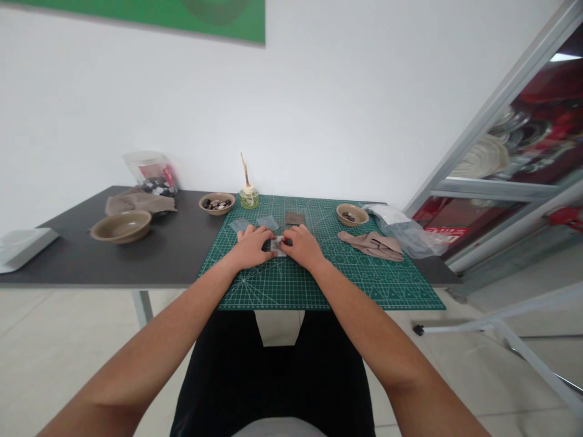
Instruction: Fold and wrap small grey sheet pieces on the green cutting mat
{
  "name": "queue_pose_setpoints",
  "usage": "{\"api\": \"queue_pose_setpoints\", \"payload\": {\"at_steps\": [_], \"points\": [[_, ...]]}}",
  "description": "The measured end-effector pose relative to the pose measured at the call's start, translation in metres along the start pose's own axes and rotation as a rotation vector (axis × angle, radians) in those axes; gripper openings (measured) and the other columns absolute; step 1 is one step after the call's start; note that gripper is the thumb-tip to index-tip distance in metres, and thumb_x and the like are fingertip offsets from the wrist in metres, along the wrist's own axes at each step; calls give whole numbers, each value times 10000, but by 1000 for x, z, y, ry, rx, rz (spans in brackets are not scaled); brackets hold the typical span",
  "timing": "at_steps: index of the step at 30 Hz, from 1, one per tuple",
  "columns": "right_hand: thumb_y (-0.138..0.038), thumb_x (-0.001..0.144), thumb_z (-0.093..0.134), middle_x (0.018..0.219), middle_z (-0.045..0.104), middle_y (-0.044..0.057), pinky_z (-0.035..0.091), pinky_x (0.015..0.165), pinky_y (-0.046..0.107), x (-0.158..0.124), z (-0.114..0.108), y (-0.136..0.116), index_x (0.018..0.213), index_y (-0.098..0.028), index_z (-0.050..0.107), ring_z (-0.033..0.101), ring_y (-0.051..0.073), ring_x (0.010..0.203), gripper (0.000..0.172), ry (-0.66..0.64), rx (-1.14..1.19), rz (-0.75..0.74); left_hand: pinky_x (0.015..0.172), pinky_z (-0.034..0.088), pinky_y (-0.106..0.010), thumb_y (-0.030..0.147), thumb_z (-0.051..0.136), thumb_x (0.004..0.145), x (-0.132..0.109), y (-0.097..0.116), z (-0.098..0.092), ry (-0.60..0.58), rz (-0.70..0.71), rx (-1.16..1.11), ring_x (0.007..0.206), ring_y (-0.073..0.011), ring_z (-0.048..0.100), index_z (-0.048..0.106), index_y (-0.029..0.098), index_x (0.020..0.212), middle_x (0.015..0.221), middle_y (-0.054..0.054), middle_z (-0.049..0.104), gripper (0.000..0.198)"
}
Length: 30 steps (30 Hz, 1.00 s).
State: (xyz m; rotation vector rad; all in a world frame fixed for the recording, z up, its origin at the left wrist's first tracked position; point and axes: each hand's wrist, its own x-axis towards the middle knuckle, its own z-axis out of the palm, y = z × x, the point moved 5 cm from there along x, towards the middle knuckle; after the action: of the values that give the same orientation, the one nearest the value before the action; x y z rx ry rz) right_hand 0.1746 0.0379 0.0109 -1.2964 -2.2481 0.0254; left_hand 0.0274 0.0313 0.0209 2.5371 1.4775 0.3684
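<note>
Pinching pale patch point(277, 244) flat on mat point(319, 285), left hand point(252, 246) and right hand point(301, 245) meet over it, fingers curled tight on edges, steadying it. Spare swatches point(268, 223) just behind.

A single head-worn camera looks forward and down, from arm's reach, onto the cutting mat point(319, 279) and wall beyond.

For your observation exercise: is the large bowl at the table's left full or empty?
Empty: the large bowl shows only its bare inside.
</note>
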Motion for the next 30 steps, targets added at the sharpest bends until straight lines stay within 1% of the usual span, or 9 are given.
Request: {"api": "queue_pose_setpoints", "payload": {"at_steps": [4,7,9,13,17,21,25,27,30], "points": [[-259,813,682,789,554,25,369,783,312,-3,-1,-3,701,-206,580,459,198,844,161,-29,45,-63,862,352,-483,478,580,792,0,0,0,5,0,1,1080,-337,447,610,248,1116,1218,-84,585,399],[-251,826,686,823,590,17,372,819,308,-4,0,-8,731,-202,597,465,182,834,138,-79,110,-159,847,353,-476,455,563,801,-1,1,-1,2,7,17,1071,-330,450,603,236,1114,1216,-85,592,384],[-241,853,670,871,625,22,371,844,312,-4,1,-9,762,-200,619,476,179,846,112,-98,127,-185,841,351,-473,465,560,804,-1,2,-1,2,12,23,1076,-331,449,598,235,1108,1217,-86,597,383],[-262,895,629,883,628,42,372,828,326,0,3,-5,790,-197,631,481,197,880,125,-71,70,-109,842,347,-471,470,563,804,-1,2,-1,4,10,25,1088,-331,453,593,243,1096,1223,-84,600,371],[-236,858,636,831,572,40,374,790,320,-1,0,-2,734,-204,590,471,210,883,137,-14,7,-7,840,348,-479,481,570,800,-1,1,0,2,12,18,1080,-335,453,598,248,1103,1237,-81,595,383],[-234,805,666,789,543,19,378,794,316,-4,-2,-7,710,-214,558,461,198,837,145,-48,52,-91,833,352,-480,439,561,798,0,1,0,13,12,17,1072,-336,451,598,239,1110,1225,-82,599,371],[-230,821,668,853,601,22,378,839,320,-4,0,-11,757,-212,590,469,190,852,103,-104,127,-187,827,355,-475,421,557,796,-1,2,0,8,12,19,1067,-334,454,598,234,1080,1206,-84,604,343],[-230,850,652,885,621,30,376,846,323,-3,1,-10,785,-208,609,474,190,860,81,-110,126,-182,830,354,-477,458,559,802,-1,2,0,4,15,17,1075,-337,452,598,233,1073,1211,-86,602,354],[-251,888,613,864,604,42,374,838,329,-1,2,-6,783,-205,609,471,202,872,115,-67,61,-98,835,351,-480,478,563,804,-1,2,-1,5,16,15,1077,-336,451,598,235,1082,1218,-84,602,371]]}}
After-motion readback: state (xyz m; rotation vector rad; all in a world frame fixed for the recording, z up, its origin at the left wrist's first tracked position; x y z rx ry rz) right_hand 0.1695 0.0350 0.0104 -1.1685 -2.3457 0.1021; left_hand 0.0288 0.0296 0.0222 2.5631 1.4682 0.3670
